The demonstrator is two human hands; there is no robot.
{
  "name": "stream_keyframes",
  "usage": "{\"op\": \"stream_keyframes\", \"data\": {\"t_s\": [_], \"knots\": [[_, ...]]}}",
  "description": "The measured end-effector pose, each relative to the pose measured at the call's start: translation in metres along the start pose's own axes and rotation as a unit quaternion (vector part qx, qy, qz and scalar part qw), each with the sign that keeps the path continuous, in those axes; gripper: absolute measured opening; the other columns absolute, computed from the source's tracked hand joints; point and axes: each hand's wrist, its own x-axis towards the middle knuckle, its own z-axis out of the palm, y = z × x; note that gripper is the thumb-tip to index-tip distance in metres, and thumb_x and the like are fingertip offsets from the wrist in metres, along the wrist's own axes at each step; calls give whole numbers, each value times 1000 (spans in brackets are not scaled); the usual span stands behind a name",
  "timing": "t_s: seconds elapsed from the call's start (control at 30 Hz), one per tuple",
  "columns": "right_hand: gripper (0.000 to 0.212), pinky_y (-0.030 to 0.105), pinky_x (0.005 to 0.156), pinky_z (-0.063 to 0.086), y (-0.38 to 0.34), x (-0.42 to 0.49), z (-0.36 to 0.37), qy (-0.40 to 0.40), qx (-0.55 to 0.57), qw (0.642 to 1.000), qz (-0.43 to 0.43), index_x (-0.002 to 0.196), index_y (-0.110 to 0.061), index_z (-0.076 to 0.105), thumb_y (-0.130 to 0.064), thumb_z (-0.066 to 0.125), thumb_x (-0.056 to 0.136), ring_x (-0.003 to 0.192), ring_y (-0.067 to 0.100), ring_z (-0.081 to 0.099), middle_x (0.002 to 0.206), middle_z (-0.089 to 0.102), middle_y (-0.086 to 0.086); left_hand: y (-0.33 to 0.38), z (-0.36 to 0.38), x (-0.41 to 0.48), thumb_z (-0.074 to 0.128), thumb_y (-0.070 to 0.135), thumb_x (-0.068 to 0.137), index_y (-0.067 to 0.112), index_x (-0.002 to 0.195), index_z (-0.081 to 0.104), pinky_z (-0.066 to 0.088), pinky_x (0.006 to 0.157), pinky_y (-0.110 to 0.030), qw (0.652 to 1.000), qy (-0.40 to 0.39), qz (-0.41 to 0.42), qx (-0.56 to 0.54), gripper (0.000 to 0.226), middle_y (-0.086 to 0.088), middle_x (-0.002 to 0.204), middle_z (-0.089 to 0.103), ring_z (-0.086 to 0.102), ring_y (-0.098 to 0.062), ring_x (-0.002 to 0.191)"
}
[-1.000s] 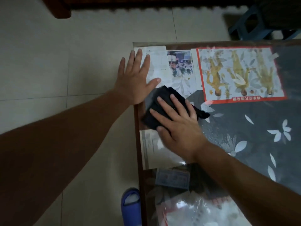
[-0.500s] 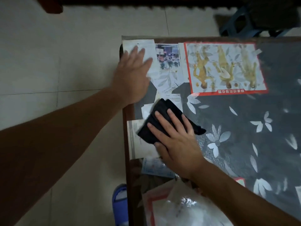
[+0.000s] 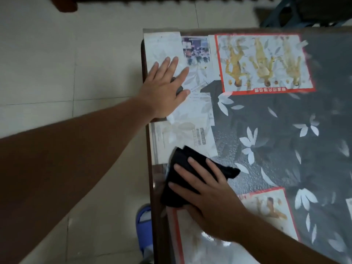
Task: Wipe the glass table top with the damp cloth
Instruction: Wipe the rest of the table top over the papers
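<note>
- Black cloth is pressed flat under the right hand, fingers spread, close to the table edge; it could be pushed off.
- The left hand is laid flat, fingers wide, holding nothing; smears may be left there.

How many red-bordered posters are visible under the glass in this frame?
2. One red-bordered poster lies at the far edge of the table, showing yellow figures. A second red-bordered poster is near the right hand, partly covered by the forearm. Others may lie outside the view.
</note>
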Motion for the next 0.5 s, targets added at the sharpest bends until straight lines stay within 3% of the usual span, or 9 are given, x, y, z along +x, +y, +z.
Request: {"op": "stream_keyframes", "data": {"t_s": [0.13,0.3,0.37,0.5], "knots": [[49,56,121,14,4,-2,1,4,19,1000,-1,147,-37,44,-39,46,98,154,25,9,165,19,-7,6,1,-3,19,54,97,21,154,25,5,120,-52,1000,25,-8,14,66,-18,162,15,9,-34,150],[50,56,120,15,5,-3,1,10,26,1000,-5,147,-37,45,-38,47,97,154,24,11,164,23,-6,38,-11,-30,42,48,90,15,126,59,25,111,-59,994,106,-8,23,52,-20,141,47,41,-37,134],[49,58,118,17,2,-1,2,18,21,1000,5,146,-36,46,-38,45,97,153,26,13,164,25,-4,50,-7,-50,40,56,87,15,131,58,27,110,-56,997,76,6,1,62,-22,141,46,40,-40,133],[49,61,117,17,-29,-40,17,14,14,1000,-9,147,-34,44,-41,42,98,153,30,13,164,26,-2,53,-4,-67,27,70,86,22,153,27,19,118,-49,999,-29,-32,-33,82,-19,159,21,20,-36,146]]}}
